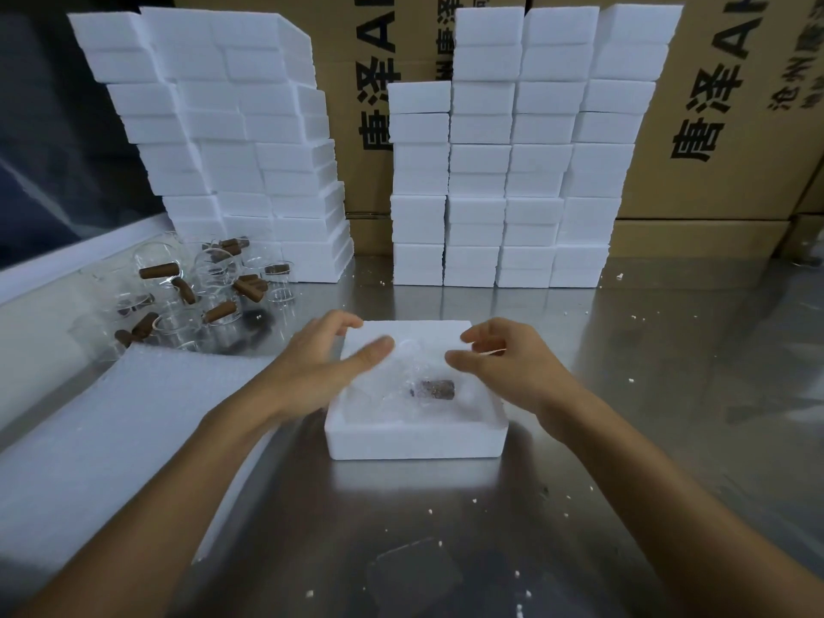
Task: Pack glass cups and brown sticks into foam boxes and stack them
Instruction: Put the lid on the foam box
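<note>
An open white foam box [414, 441] sits on the metal table in front of me. Inside it lies a clear glass cup [403, 365], blurred, with a brown stick [434, 389] in it. My left hand [327, 361] hovers over the box's left edge, fingers relaxed and thumb stretched over the cup. Over the right edge, my right hand [504, 365] has loosely curved fingers, and I see nothing plainly held. A pile of loose glass cups [214, 269] and brown sticks [158, 272] lies at the back left.
Tall stacks of foam boxes stand at the back left [232, 140] and back centre [512, 171], in front of cardboard cartons [722, 127]. A large foam sheet [111, 439] lies at my left. Foam crumbs dot the table [624, 439].
</note>
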A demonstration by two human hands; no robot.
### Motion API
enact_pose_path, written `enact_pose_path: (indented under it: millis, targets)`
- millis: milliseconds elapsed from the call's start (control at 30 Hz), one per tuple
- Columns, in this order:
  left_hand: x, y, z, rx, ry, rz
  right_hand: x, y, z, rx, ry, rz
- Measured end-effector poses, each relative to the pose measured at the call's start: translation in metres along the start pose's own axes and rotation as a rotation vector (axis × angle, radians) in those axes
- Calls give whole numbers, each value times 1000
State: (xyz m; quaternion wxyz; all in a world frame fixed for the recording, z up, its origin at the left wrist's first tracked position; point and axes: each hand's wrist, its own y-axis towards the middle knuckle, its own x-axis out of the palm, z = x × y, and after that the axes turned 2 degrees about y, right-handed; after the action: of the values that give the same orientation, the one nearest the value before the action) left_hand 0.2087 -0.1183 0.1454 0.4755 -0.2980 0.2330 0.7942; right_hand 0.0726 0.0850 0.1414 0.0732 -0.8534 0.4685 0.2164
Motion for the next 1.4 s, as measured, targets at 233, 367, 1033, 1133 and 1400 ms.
enact_pose_path:
  millis: [233,367,1033,1133,1400]
  targets:
    - [7,1,-3,-134,-329,10,0,2,9,172,218,-74]
    - [-5,4,12,-122,-504,246,-8,6,-4,88,290,60]
    - [-37,-9,2,-154,-419,-241,-25,-1,-10,61,-27,-102]
    - [-24,-7,7,-160,-360,-169,-24,2,-4,75,-31,-59]
    - [-22,-8,6,-176,-374,-188,-15,4,4,166,-36,-115]
